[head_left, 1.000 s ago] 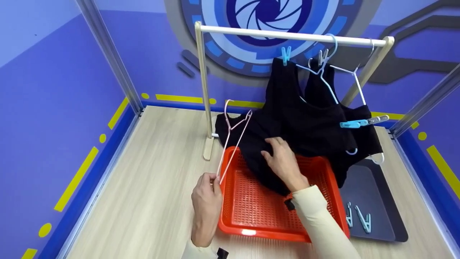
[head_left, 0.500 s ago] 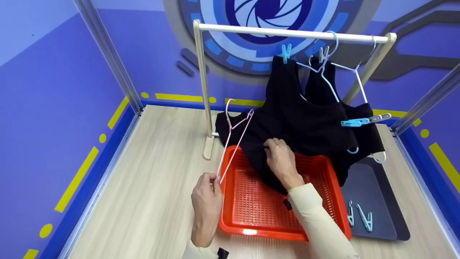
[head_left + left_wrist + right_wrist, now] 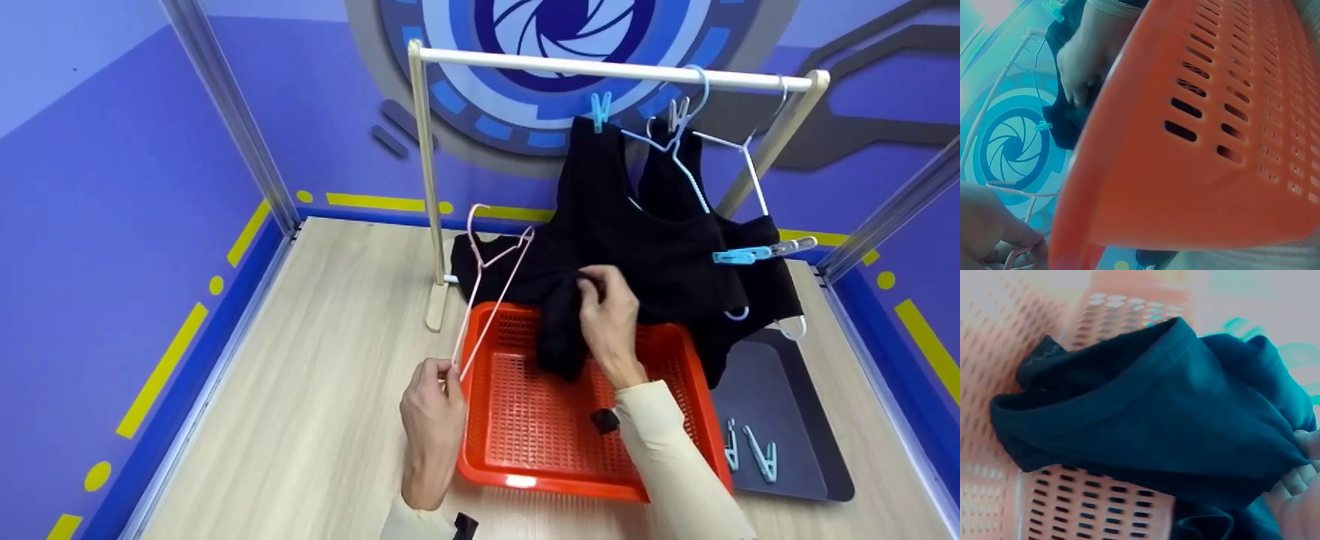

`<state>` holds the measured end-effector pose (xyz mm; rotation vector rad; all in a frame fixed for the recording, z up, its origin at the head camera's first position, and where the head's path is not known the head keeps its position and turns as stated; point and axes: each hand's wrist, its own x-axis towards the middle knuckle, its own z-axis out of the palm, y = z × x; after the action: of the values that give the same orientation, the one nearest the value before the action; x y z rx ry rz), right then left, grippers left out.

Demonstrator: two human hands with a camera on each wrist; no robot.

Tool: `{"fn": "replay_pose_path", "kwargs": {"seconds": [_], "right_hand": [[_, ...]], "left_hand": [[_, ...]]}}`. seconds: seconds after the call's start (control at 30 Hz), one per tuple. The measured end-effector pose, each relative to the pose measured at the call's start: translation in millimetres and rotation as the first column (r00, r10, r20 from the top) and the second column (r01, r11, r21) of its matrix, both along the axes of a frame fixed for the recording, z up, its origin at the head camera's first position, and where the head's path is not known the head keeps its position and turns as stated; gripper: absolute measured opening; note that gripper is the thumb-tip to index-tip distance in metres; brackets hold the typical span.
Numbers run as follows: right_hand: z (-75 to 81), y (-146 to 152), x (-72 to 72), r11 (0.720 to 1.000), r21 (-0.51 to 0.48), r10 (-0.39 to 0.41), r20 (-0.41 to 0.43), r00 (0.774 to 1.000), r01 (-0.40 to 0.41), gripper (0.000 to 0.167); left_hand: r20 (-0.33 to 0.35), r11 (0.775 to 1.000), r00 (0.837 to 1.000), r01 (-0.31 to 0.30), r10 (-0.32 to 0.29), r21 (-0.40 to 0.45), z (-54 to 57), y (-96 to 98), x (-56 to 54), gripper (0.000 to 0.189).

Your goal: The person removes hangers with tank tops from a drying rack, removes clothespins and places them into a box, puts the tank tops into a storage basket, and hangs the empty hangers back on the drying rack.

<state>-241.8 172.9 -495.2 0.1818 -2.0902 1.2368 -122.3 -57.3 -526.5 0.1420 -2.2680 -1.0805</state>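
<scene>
My left hand [image 3: 433, 424] pinches the lower end of a pink hanger [image 3: 472, 300], held upright at the left rim of a red basket [image 3: 525, 480]. The left wrist view shows the same hand [image 3: 996, 230] below the basket's wall. With thumb and fingers my right hand [image 3: 611, 319] pinches a black garment [image 3: 562, 330], whose loose end hangs over the basket. In the right wrist view the garment [image 3: 1145, 416] droops with a hemmed opening facing the basket's perforated wall. Its far part lies behind the basket, beyond the hanger.
A wooden rack [image 3: 615, 67] stands behind. On it hang two black tops, the front one [image 3: 637, 247] on a blue hanger [image 3: 679, 142], with clothespins [image 3: 739, 256] at the shoulders. A grey tray [image 3: 787, 420] at the right holds clothespins [image 3: 763, 454].
My right hand has gathered and lifted the black garment, moving slightly right and away from me. The garment's lower end has risen out of the basket's middle. My left hand keeps the hanger nearly still.
</scene>
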Motion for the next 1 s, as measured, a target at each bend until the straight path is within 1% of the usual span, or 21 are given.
{"fn": "replay_pose_path", "kwargs": {"seconds": [0.07, 0.17, 0.3, 0.43, 0.5, 0.57, 0.6, 0.63, 0.67, 0.7, 0.73, 0.8, 0.83, 0.9, 0.97, 1.0], "right_hand": [[7.7, 1, 1.0, 0.997, -0.074, 0.003, -0.001, 1.000, -0.003, 0.012], [19.9, 4, 3.7, 0.987, -0.159, 0.013, -0.018, 1.000, -0.016, 0.013], [37.4, 6, 11.1, 0.977, -0.214, -0.002, -0.059, 0.998, -0.011, 0.013], [52.9, 10, 22.9, 0.972, -0.228, 0.024, -0.113, 0.993, -0.049, 0.013], [59.0, 13, 31.1, 0.971, -0.221, 0.062, -0.139, 0.988, -0.092, 0.014], [63.3, 15, 40.8, 0.974, -0.179, 0.116, -0.148, 0.982, -0.142, 0.015], [64.6, 16, 45.5, 0.975, -0.139, 0.155, -0.138, 0.978, -0.174, 0.016], [64.9, 16, 49.8, 0.974, -0.079, 0.202, -0.124, 0.971, -0.213, 0.018], [63.9, 17, 53.8, 0.967, -0.012, 0.254, -0.093, 0.963, -0.256, 0.020], [61.7, 18, 57.1, 0.951, 0.065, 0.306, -0.051, 0.951, -0.302, 0.021], [58.5, 17, 60.1, 0.925, 0.136, 0.356, 0.004, 0.934, -0.354, 0.023], [49.9, 16, 64.3, 0.848, 0.256, 0.443, 0.139, 0.886, -0.464, 0.023], [44.9, 15, 66.0, 0.807, 0.296, 0.469, 0.206, 0.859, -0.512, 0.022], [34.8, 11, 68.5, 0.732, 0.339, 0.493, 0.334, 0.803, -0.591, 0.019], [26.4, 6, 70.6, 0.668, 0.359, 0.500, 0.432, 0.750, -0.652, 0.017], [22.9, 4, 71.4, 0.641, 0.366, 0.498, 0.471, 0.729, -0.674, 0.017]], "left_hand": [[-0.014, 1.000, 1.000, 0.001, -0.001, 0.006, -0.8, 0.1, -0.5, 0.013], [-0.033, 1.000, 0.999, 0.003, -0.003, 0.008, -2.0, 0.5, -1.1, 0.013], [-0.034, 1.000, 0.999, 0.001, -0.001, 0.003, -2.3, 0.7, -1.3, 0.014], [-0.020, 1.000, 1.000, -0.001, 0.001, 0.003, -2.1, 0.4, -1.4, 0.013], [-0.012, 1.000, 1.000, -0.001, 0.001, 0.004, -2.3, 0.4, -1.5, 0.013], [-0.009, 1.000, 1.000, 0.000, 0.000, 0.006, -2.3, 0.4, -1.3, 0.012], [-0.008, 1.000, 1.000, 0.001, -0.001, 0.006, -2.2, 0.4, -1.3, 0.012], [-0.008, 1.000, 1.000, 0.002, -0.002, 0.005, -2.2, 0.5, -1.2, 0.012], [-0.008, 1.000, 1.000, 0.002, -0.002, 0.004, -2.2, 0.5, -1.2, 0.012], [-0.010, 1.000, 1.000, 0.003, -0.003, 0.003, -2.3, 0.4, -1.2, 0.012], [-0.015, 1.000, 1.000, 0.003, -0.003, 0.002, -2.4, 0.4, -1.4, 0.012], [-0.029, 1.000, 1.000, 0.003, -0.003, -0.002, -3.0, 0.3, -1.8, 0.012], [-0.037, 1.000, 0.999, 0.003, -0.003, -0.004, -3.1, 0.2, -1.9, 0.012], [-0.052, 1.000, 0.999, 0.004, -0.005, -0.006, -3.7, 0.4, -2.3, 0.013], [-0.060, 1.000, 0.998, 0.007, -0.007, -0.007, -4.0, 0.8, -2.6, 0.013], [-0.061, 1.000, 0.998, 0.010, -0.011, -0.006, -3.9, 1.2, -2.4, 0.014]]}}
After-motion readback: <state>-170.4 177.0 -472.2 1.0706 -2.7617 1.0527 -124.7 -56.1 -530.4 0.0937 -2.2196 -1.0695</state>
